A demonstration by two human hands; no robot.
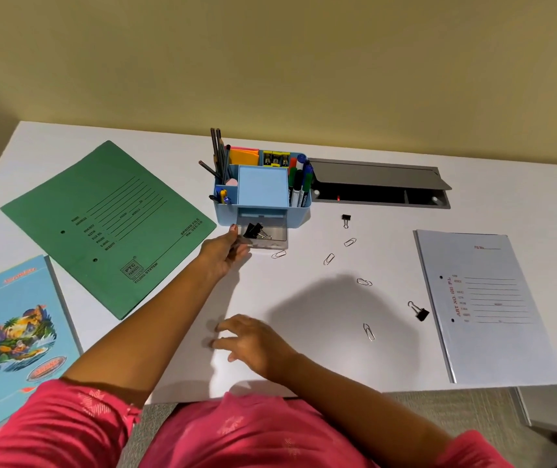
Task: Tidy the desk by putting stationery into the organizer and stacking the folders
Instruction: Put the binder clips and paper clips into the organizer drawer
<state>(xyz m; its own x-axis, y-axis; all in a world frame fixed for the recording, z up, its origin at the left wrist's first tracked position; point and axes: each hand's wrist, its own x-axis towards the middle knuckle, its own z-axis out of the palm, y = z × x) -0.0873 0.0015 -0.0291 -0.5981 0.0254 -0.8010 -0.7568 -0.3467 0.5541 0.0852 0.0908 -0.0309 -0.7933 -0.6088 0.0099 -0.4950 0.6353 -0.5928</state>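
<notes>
Head view, step: clips going into organizer (263, 194) drawer (270, 236), which is pulled open with binder clips (253, 230) inside.
Left hand (224, 253): pinching drawer's left front corner.
Right hand (253, 342): low over desk (388, 258), fingers loosely spread, empty.
Next move: probably fingertip pinch on nearest paper clip (278, 254), flat beside drawer.
Loose count: paper clips 5; binder clips 2.
Folders: 3, well apart, unstacked; green folder (108, 228), grey folder (486, 305), blue folder (10, 339).

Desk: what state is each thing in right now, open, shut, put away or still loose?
drawer, pulled open, holding binder clips
cable hatch, lid raised
green folder, closed, flat
white folder, closed, flat
blue book, closed
paper clips, loose on desk
other binder clips, loose on desk
left hand, holds drawer
right hand, open, empty
</notes>
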